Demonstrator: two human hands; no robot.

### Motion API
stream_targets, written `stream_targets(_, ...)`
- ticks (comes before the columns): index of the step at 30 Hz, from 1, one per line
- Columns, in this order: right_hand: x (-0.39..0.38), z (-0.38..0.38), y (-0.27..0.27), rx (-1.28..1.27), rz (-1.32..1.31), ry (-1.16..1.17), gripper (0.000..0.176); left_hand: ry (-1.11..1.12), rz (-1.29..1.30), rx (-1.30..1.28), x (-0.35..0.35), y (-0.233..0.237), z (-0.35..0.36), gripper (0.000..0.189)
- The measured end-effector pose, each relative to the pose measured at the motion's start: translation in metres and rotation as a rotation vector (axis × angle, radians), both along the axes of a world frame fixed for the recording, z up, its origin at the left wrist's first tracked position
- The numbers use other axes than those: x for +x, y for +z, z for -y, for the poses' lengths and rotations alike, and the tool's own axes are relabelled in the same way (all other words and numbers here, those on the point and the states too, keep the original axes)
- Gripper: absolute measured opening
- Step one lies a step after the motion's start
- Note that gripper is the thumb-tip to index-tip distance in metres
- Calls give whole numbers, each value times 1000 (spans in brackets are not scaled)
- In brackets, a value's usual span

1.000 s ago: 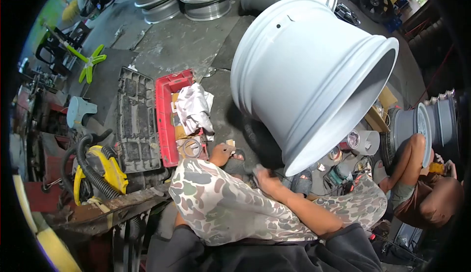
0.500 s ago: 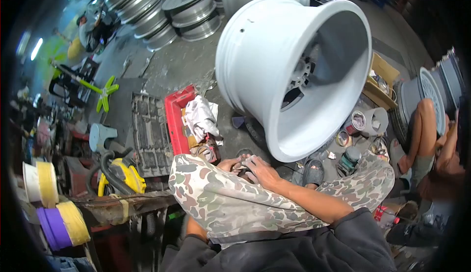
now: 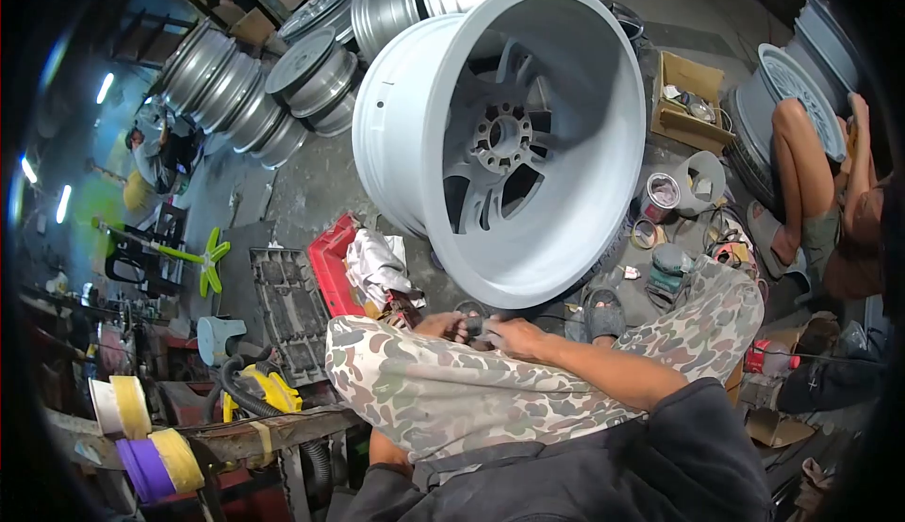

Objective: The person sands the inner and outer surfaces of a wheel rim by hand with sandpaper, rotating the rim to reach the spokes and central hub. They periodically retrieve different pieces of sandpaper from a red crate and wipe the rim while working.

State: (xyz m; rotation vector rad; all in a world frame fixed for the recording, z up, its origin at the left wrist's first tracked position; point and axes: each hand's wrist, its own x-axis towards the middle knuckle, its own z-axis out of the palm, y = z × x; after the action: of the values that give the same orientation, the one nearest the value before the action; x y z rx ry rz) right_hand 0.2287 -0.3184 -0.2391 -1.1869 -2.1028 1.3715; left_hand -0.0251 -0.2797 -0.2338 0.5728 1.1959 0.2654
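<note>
A large pale grey wheel rim (image 3: pixel 396 136) stands before my knees, its open barrel turned toward me so the spokes and hub show inside. Just below its lower lip, over my camouflage trousers, my two hands are close together. My left hand (image 3: pixel 439 325) has its fingers closed around a small dark piece (image 3: pixel 477 325), too small to name. From the other side my right hand (image 3: pixel 517 337) meets it, fingers bent against the same piece. Some fingertips of both hands are hidden. Neither hand touches the rim.
A red crate (image 3: pixel 332 263) with a white cloth (image 3: pixel 377 263) lies left of the rim. Right of it are a cardboard box (image 3: pixel 686 98), a white bucket (image 3: pixel 701 183) and a sander-like tool (image 3: pixel 669 268). Silver rims (image 3: pixel 222 84) are stacked behind. Another person's leg (image 3: pixel 801 159) is at right.
My view has shifted, and the rim now shows more of its spokes and hub. My hands stay together over my lap; the dark piece between them has come into sight.
</note>
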Motion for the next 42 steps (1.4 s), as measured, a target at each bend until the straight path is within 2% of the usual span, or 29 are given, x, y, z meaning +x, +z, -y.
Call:
stream_targets(1,8,-3,-15,28,56,109,21,29,12,128,-21,-10,-4,36)
stream_targets(3,32,-3,-28,58,217,288,19,23,-79,490,-50,27,-27,34)
stream_targets(5,64,-2,-26,99,385,408,17,-503,-615,1150,-67,119,-58,30)
stream_targets(6,82,-3,-25,140,452,460,15,-84,-535,846,-82,125,-85,33)
stream_targets(7,105,-4,-28,150,470,466,13,-88,-564,1038,-65,185,-91,36)
stream_targets(8,123,-9,-29,159,491,473,11,-15,-511,1068,-64,210,-105,39)
stream_targets(10,154,-26,32,65,536,370,21,-45,-564,1230,-26,283,-114,43)
stream_targets(12,182,-44,53,89,265,160,19,-141,-570,1406,15,327,-124,41)
stream_targets(14,183,-61,87,69,164,-51,16,-189,-518,1486,62,353,-125,43)
stream_targets(16,159,-67,124,179,156,-251,17,-180,-460,1590,99,350,-131,50)
stream_targets(18,129,-62,139,224,-40,-202,21,-128,-478,1730,127,337,-143,56)
stream_targets(20,95,-53,144,146,-231,-191,24,-84,-391,1682,140,324,-146,58)
stream_targets(22,77,-45,150,85,-304,-122,29,-59,-380,1615,145,319,-137,58)
stream_targets(24,76,-38,143,43,-315,-156,30,-60,-350,1727,134,311,-141,60)
stream_targets(27,106,-41,104,224,-155,-67,25,-61,-343,1625,125,307,-142,62)
stream_targets(29,161,-66,47,363,187,53,22,-51,-338,1564,123,304,-141,62)
stream_targets(31,219,-107,23,515,646,100,30,-67,-291,1717,120,301,-148,61)
stream_targets(32,239,-125,24,588,679,74,34,-53,-300,1709,118,300,-151,61)
stream_targets(33,248,-138,19,678,695,-45,26,-58,-288,1750,117,298,-153,60)
stream_targets(34,239,-140,17,683,694,-24,26,-60,-276,1795,117,298,-156,59)
stream_targets(36,199,-126,17,409,537,-56,16,-32,-282,1801,117,299,-159,58)
stream_targets(38,129,-103,19,429,66,-51,16,-37,-254,1835,118,299,-166,58)
stream_targets(40,66,-89,102,41,-14,-76,21,-23,-234,1747,121,298,-168,58)
stream_targets(41,74,-93,77,35,-18,-74,21,-9,-190,1722,124,298,-170,60)
stream_targets(42,96,-103,34,234,47,-23,23,5,-143,1699,126,301,-173,62)
